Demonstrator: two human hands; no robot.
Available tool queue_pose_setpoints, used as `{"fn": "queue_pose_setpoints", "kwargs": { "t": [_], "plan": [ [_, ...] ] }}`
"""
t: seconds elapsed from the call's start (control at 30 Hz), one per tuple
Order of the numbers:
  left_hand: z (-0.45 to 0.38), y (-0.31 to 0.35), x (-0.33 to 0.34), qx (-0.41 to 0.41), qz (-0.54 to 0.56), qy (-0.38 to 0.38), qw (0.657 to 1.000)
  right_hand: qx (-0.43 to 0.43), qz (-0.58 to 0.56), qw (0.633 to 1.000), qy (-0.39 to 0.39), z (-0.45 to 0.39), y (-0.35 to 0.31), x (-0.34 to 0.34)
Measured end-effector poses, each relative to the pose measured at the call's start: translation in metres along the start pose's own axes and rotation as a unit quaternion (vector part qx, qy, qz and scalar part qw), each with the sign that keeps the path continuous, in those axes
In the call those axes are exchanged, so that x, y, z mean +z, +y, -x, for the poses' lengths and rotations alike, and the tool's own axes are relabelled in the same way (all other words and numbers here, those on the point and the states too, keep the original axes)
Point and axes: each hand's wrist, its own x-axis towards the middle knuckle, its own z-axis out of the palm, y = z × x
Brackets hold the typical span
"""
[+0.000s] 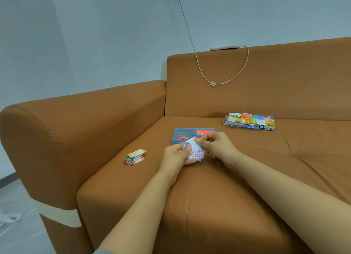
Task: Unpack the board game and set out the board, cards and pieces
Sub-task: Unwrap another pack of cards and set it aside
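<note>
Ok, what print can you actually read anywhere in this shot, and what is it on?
"S": large letter on the front side of the game box.
Cards held in both hands: printed, upside down and blurred, unreadable.
Red card deck in the blue tray: white mark, unreadable.
Card stack on the sofa: too small.

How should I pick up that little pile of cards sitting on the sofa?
Probably from above: pinch the card pile across its two long sides, low down near the sofa seat. It lies flat and looks slightly uneven, so gripping only the top would likely leave cards behind.
</note>
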Motion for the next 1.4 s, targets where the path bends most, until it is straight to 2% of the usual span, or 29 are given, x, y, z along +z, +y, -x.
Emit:
{"fn": "queue_pose_setpoints", "kwargs": {
  "t": [0.13, 0.33, 0.5, 0.67, 0.87, 0.97, 1.07, 1.17, 1.27, 1.4],
  "plan": [
    [0.000, 0.000, 0.000, 0.002, 0.004, -0.001, 1.000, 0.027, 0.005, 0.999, -0.035, -0.003, 0.000, -0.007],
    [-0.002, -0.002, -0.003, 0.020, 0.049, 0.013, 0.998, 0.050, -0.046, 0.997, -0.041, 0.005, 0.003, -0.009],
    [0.000, -0.002, -0.005, 0.028, 0.062, 0.023, 0.997, 0.029, -0.012, 0.995, -0.093, 0.008, 0.002, -0.011],
    [0.008, 0.000, -0.002, 0.075, -0.060, 0.065, 0.993, 0.020, 0.019, 0.997, -0.072, 0.006, 0.005, -0.007],
    [0.014, -0.003, -0.004, 0.117, -0.233, 0.054, 0.964, 0.004, 0.012, 0.999, -0.050, 0.008, 0.004, -0.005],
    [0.016, -0.002, -0.006, 0.120, -0.255, 0.050, 0.958, -0.008, 0.008, 0.999, -0.050, 0.011, 0.000, -0.008],
    [0.019, -0.001, -0.008, 0.123, -0.257, 0.041, 0.958, -0.035, 0.061, 0.995, -0.070, 0.014, -0.002, -0.010],
    [0.020, -0.001, -0.008, 0.125, -0.287, 0.030, 0.949, -0.011, 0.098, 0.989, -0.113, 0.017, 0.001, -0.008],
    [0.023, 0.000, -0.009, 0.143, -0.342, 0.012, 0.929, 0.023, 0.100, 0.989, -0.103, 0.017, 0.003, -0.009],
    [0.031, 0.000, -0.015, 0.151, -0.360, 0.050, 0.919, 0.048, 0.086, 0.989, -0.106, 0.020, 0.000, -0.006]
  ]
}}
